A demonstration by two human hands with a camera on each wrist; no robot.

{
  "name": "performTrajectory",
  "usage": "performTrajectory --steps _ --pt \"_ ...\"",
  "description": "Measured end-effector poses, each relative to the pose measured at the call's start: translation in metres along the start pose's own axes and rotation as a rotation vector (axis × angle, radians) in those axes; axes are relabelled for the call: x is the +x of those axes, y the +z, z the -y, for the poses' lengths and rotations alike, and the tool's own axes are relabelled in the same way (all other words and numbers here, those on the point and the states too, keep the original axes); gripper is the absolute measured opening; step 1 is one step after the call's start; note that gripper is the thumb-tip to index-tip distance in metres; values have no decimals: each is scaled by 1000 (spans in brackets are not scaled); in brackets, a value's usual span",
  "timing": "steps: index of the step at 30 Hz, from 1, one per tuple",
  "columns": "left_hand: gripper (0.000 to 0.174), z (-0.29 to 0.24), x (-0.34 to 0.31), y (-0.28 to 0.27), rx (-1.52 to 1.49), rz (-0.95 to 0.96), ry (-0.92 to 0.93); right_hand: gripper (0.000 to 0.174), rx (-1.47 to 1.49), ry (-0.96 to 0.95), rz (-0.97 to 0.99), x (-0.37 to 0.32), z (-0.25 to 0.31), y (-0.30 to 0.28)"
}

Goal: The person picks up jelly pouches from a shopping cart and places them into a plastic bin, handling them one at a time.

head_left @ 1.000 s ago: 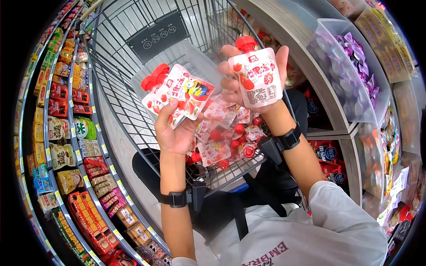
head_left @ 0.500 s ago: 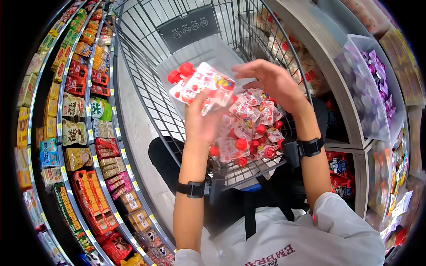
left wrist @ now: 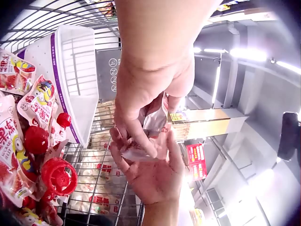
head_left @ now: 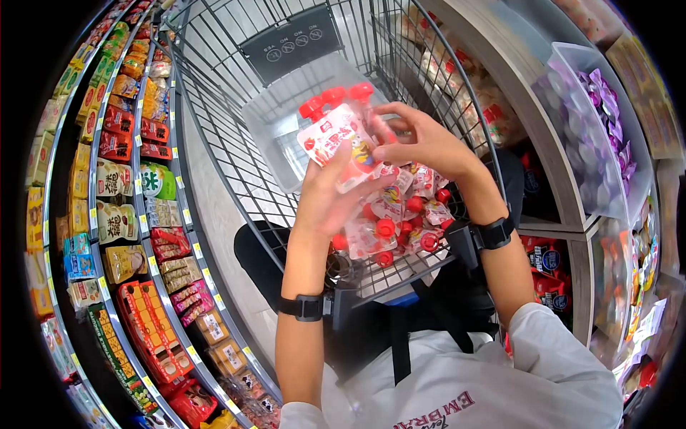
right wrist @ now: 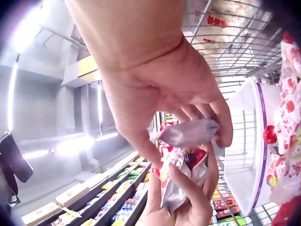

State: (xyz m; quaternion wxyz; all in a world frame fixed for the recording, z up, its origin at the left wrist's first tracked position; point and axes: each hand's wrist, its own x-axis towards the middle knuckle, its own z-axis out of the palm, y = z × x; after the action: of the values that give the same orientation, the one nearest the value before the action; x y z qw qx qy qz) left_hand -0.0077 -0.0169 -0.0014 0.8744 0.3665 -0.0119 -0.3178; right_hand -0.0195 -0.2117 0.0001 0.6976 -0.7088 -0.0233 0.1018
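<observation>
In my left hand (head_left: 330, 191) I hold fruit jelly pouches (head_left: 330, 136) with red screw caps, white and red with strawberries and a yellow cartoon figure. My thumb lies across their front. My right hand (head_left: 429, 143) comes in from the right, fingers curled round another pouch (right wrist: 190, 133), which is edge-on in the right wrist view. Three red caps stand side by side at the top of the group in the head view. Below both hands, a heap of similar pouches (head_left: 371, 239) lies in the near end of the shopping cart (head_left: 236, 179).
A translucent plastic bin (head_left: 275, 139) stands in the cart past the hands. Snack shelves (head_left: 136, 214) run along the left. On the right are a wooden shelf unit (head_left: 550, 179) and a clear bin holding purple-wrapped sweets (head_left: 607, 121).
My right hand has turned from palm-up and moved left to the left hand's pouches. Its pouch, out of sight half a second ago, shows beside them. The left hand has moved right.
</observation>
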Motion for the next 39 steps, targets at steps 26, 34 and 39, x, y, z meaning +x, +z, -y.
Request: performTrajectory --steps 26,34,39 --pt "59 -13 -1 -11 -176 1 104 76 926 -82 277 -2 17 -4" --pt "59 -13 -1 -9 -171 -13 96 77 934 -83 279 -2 16 -3" --pt "53 -13 1 -10 -230 -35 81 77 936 -80 290 -2 17 -3"
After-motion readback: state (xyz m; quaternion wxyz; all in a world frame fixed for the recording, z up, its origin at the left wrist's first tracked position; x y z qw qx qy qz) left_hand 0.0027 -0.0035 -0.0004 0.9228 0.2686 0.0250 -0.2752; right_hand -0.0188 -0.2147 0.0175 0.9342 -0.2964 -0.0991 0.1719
